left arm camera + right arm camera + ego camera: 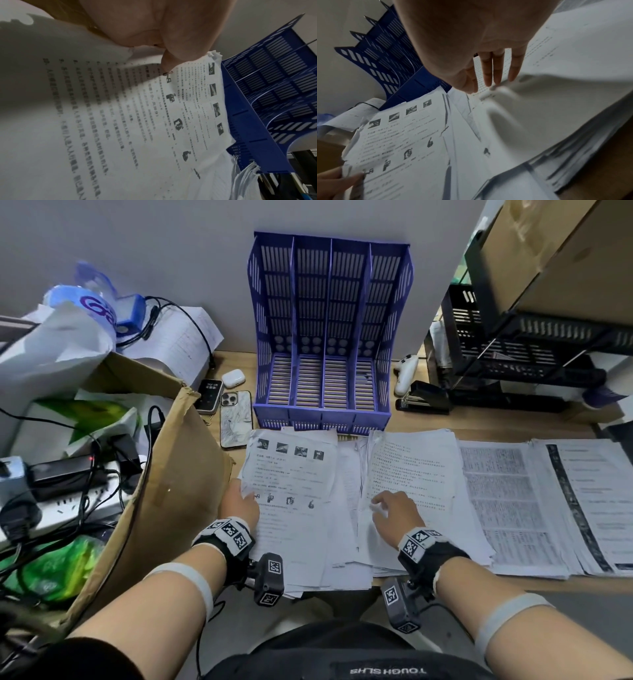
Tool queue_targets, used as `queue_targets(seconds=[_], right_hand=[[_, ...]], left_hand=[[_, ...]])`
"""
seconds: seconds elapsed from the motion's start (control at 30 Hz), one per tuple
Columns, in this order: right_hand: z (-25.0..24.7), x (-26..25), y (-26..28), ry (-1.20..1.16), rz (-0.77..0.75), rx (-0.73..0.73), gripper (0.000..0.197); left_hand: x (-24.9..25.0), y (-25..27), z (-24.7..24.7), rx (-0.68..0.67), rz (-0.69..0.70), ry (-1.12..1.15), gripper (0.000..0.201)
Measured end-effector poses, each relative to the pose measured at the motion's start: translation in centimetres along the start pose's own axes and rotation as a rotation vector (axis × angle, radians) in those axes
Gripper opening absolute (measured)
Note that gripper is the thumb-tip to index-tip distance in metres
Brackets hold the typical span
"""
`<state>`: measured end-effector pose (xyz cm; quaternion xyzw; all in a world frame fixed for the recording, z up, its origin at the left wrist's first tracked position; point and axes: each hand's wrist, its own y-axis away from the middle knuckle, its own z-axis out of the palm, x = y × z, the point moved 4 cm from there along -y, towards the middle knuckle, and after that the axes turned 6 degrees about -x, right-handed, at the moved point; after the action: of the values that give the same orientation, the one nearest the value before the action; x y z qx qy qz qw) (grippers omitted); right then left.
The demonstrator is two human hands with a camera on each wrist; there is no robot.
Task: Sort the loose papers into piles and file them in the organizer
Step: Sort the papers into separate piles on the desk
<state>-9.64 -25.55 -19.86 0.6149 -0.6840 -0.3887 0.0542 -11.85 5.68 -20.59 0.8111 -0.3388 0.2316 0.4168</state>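
Note:
A purple-blue organizer [329,337] with several empty slots stands against the wall. Paper piles lie in front of it along the desk edge. My left hand [244,497] pinches the left edge of a sheet with small pictures [291,470], thumb on top, as the left wrist view [164,44] shows. My right hand [388,508] rests with straight fingers [489,73] on a text sheet [411,463] atop the middle pile, and the paper buckles under them. Two more piles, dense text [503,501] and black-striped pages [589,501], lie to the right.
An open cardboard box [171,474] crowds the left side, with cables and a power strip [68,501] beyond it. Two phones [236,419] and an earbud case [233,379] lie left of the organizer. A white controller [406,371], black stapler [424,400] and black rack [531,344] stand right.

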Motion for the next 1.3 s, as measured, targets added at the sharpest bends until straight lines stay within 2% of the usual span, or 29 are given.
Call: queue_targets(seconds=[0.1, 0.27, 0.37, 0.43, 0.53, 0.67, 0.73, 0.77, 0.87, 0.93, 1.0, 1.03, 1.1, 1.17, 1.2, 1.23, 1.3], right_hand=[[0.7, -1.5, 0.0, -0.206, -0.076, -0.072, 0.033], [1.1, -3.2, -0.1, -0.458, -0.062, -0.156, 0.080], [0.7, -3.8, -0.7, -0.570, -0.071, -0.185, 0.095], [0.7, -4.2, -1.0, -0.591, -0.111, -0.205, 0.095], [0.5, -5.3, -0.8, -0.570, -0.209, -0.227, 0.083], [-1.4, -4.9, 0.2, -0.753, -0.184, -0.129, 0.073], [-2.5, -3.6, 0.5, -0.860, -0.123, -0.108, 0.102], [-3.2, -3.1, 0.9, -0.922, -0.111, -0.118, 0.109], [-5.8, -1.7, 2.1, -1.248, -0.189, -0.187, 0.089], [-7.9, -1.1, 3.4, -1.360, -0.255, -0.181, 0.072], [-10.0, 0.4, 4.6, -1.371, -0.267, -0.142, 0.066], [-11.0, 1.4, 5.2, -1.368, -0.266, -0.124, 0.065], [-12.8, 4.2, 6.4, -1.377, -0.220, -0.065, 0.059], [-14.3, 7.7, 7.1, -1.300, -0.179, 0.034, 0.056], [-14.8, 9.2, 7.2, -1.221, -0.174, 0.054, 0.056], [-15.1, 10.7, 7.3, -1.114, -0.157, 0.056, 0.058], [-15.8, 14.3, 6.8, -0.924, -0.094, 0.109, 0.063]], left_hand=[[0.7, 0.3, -0.6, 0.013, 0.051, 0.066, 0.028], [3.0, 1.1, -1.6, -0.017, 0.134, 0.296, 0.028], [5.0, 1.5, -1.8, -0.099, 0.165, 0.437, 0.030], [6.0, 1.6, -1.8, -0.157, 0.171, 0.460, 0.024], [7.3, 2.3, -1.0, -0.288, 0.159, 0.553, 0.022], [11.7, 5.0, 0.5, -0.487, 0.233, 0.651, 0.021], [14.6, 6.8, 1.3, -0.583, 0.310, 0.689, 0.019], [16.1, 7.6, 1.8, -0.639, 0.343, 0.706, 0.019], [19.9, 9.5, 3.8, -0.812, 0.394, 0.769, 0.025], [22.0, 10.5, 5.3, -0.915, 0.423, 0.810, 0.026], [23.9, 11.4, 7.2, -0.907, 0.428, 0.825, 0.022], [24.3, 11.1, 8.3, -0.850, 0.422, 0.796, 0.020], [24.4, 10.2, 10.6, -0.660, 0.408, 0.642, 0.014], [23.7, 8.5, 13.5, -0.479, 0.399, 0.402, 0.022], [23.1, 8.0, 15.1, -0.442, 0.376, 0.308, 0.029], [22.7, 7.9, 16.9, -0.442, 0.338, 0.246, 0.036], [21.9, 8.1, 20.8, -0.530, 0.271, 0.135, 0.054]])
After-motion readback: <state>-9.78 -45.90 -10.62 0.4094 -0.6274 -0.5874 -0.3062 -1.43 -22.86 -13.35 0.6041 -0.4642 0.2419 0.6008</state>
